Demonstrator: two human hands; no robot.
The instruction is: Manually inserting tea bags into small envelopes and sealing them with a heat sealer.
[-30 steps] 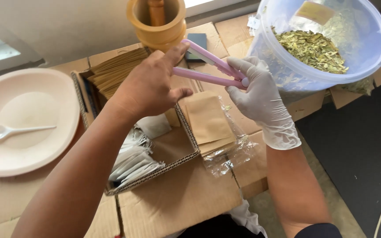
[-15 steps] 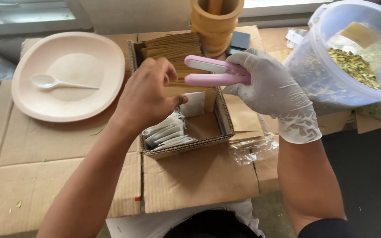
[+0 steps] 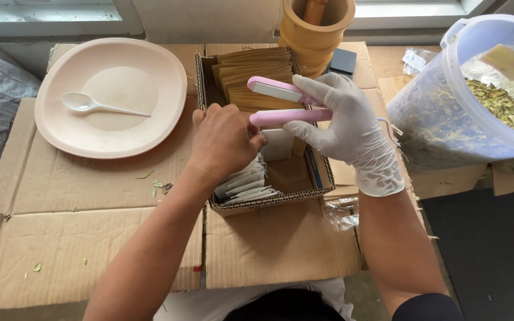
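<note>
Since earlier, my bare left hand (image 3: 224,142) dropped into the cardboard box (image 3: 322,178), fingers curled over white sachets (image 3: 242,181); my gloved right hand (image 3: 343,125) gripped the open pink sealer (image 3: 284,102), which risked pinching my knuckles.

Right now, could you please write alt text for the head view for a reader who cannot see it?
A gloved right hand holds an open pink clamp-style tool over a small cardboard box of paper sachets, where the bare left hand reaches in. A plate with a white spoon sits left; a tub of dried leaves sits right.
</note>
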